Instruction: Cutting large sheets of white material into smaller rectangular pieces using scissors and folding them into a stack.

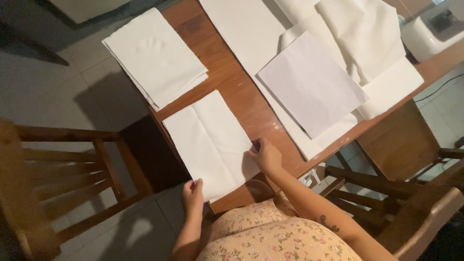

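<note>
Holding the folded white cloth [211,143] at the table's [241,96] near edge, the left hand [193,194] pinches one corner and the right hand [265,154] seems to pinch another. A careless tug could make it slide off.

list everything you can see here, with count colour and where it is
folded cloth: 1, white, near table edge, between both hands
cloth stack: 1, white, far left table corner, partly overhanging
flat sheet: 1, pale grey-white, mid table on top of other cloths
loose cloths: several, white, far right of table, overlapping
table: 1, brown wood, centre
chairs: 2, brown wood, one left, one right of the person
appliance: 1, white, top right corner; kind unclear
floor: grey tiles
left hand: 1, pinching the folded cloth's near corner
right hand: 1, on the folded cloth's right edge
</note>
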